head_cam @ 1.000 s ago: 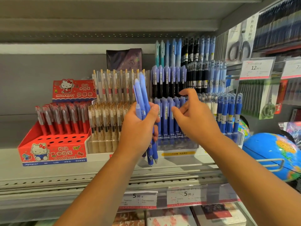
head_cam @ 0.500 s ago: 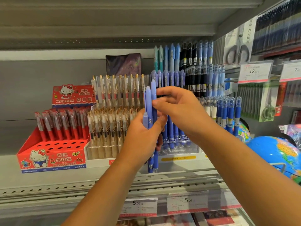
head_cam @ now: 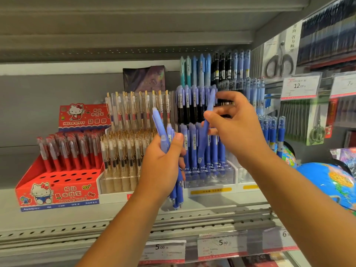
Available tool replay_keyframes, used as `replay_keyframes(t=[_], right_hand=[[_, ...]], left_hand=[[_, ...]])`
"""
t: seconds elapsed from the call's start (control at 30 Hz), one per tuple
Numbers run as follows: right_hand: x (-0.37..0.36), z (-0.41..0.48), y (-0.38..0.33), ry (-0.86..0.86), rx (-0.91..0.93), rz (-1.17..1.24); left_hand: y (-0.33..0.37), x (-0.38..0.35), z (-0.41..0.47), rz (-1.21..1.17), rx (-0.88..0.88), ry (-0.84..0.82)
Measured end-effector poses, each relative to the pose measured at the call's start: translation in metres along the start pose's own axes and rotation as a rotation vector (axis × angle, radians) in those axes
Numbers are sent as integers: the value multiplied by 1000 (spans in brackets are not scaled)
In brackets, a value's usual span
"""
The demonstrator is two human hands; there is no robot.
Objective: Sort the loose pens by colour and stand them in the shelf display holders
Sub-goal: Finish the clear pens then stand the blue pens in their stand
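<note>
**At the shelf's middle: blue pens in both hands**

In the centre of the frame, the left hand (head_cam: 163,160) is closed around a bundle of blue pens (head_cam: 167,139), thumb pressed across their barrels; their caps fan out above the fist and their tips poke out below it, near the shelf edge (head_cam: 192,214). Just to the right and a little higher, the right hand (head_cam: 235,128) pinches a single blue pen (head_cam: 209,110) between thumb and fingers, held tilted, its cap pointing up towards the upper rows. The two hands sit close together but apart.

Behind them, centre right, a clear tiered holder (head_cam: 210,176) stands on the shelf with blue pens upright in its lower row and empty round slots along its front. Above that row stand black and blue pens, and higher still a row of teal, light blue and black ones.

Left of centre, a clear holder of gold-clipped pens (head_cam: 123,151) stands just beside a red cartoon-cat box (head_cam: 57,191) at the lower left, holding red pens with several front holes bare. At the far right edge a globe (head_cam: 327,182) shows, and price tags (head_cam: 221,245) hang along the shelf rail below.
</note>
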State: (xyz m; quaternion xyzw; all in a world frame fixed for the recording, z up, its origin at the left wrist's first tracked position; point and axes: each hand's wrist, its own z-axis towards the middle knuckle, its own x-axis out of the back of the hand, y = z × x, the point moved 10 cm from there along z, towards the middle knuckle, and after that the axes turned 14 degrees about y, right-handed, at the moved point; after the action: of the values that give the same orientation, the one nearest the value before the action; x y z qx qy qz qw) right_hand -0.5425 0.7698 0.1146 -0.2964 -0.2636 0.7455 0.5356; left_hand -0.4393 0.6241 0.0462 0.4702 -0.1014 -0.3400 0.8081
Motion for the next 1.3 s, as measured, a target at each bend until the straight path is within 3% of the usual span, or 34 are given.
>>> replay_keyframes(t=[0.23, 0.97, 1.3], right_hand=[[13, 0, 6, 66, 294, -345], [-7, -15, 45, -193, 250, -649], [-5, -20, 38, -203, 278, -719]], left_hand=[[5, -1, -3, -5, -1, -10], [7, -8, -4, -22, -46, -37], [13, -10, -5, -43, -99, -47]])
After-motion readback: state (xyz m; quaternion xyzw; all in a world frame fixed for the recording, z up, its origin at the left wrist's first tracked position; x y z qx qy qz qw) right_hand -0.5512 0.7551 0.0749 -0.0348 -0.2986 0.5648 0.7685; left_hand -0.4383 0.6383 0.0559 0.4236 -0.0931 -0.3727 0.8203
